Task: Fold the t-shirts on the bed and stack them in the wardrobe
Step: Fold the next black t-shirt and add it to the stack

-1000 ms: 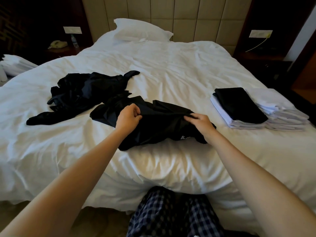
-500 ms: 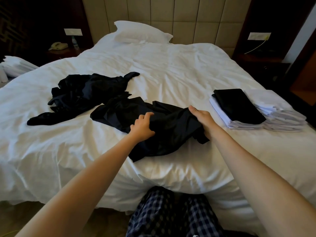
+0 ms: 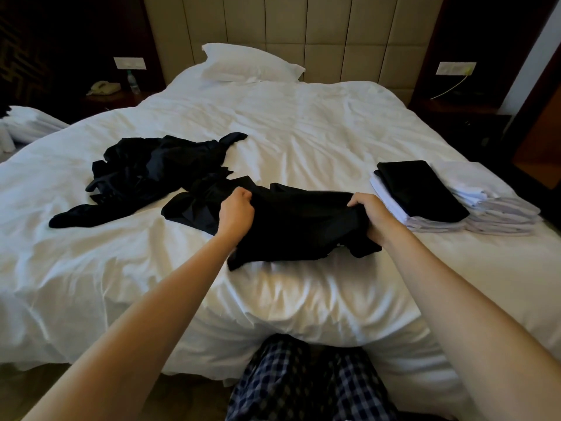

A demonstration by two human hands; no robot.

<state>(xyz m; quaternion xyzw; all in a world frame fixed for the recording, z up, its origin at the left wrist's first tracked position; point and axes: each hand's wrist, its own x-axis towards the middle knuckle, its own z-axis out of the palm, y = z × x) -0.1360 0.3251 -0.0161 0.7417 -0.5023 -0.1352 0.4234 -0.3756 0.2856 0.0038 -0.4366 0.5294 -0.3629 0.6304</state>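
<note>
A crumpled black t-shirt (image 3: 297, 226) lies near the front edge of the white bed (image 3: 303, 141). My left hand (image 3: 235, 212) grips its upper left part with curled fingers. My right hand (image 3: 375, 218) grips its right edge, with cloth bunched in the fist. A loose heap of black clothes (image 3: 151, 171) lies to the left, touching the shirt's far left end. At the right edge of the bed is a stack of folded white shirts (image 3: 473, 214) with a folded black t-shirt (image 3: 422, 189) on top.
A white pillow (image 3: 249, 63) lies at the padded headboard. A dark nightstand at back left holds a telephone (image 3: 103, 88) and a small bottle (image 3: 133, 82). Another nightstand (image 3: 458, 117) stands at back right. Folded white linen (image 3: 30, 124) is at far left. My checked trousers (image 3: 303, 381) touch the bed's foot.
My left hand has moved up and left and now grips the shirt's upper part. My right hand has closed on the right edge, and the cloth between them is pulled straighter.
</note>
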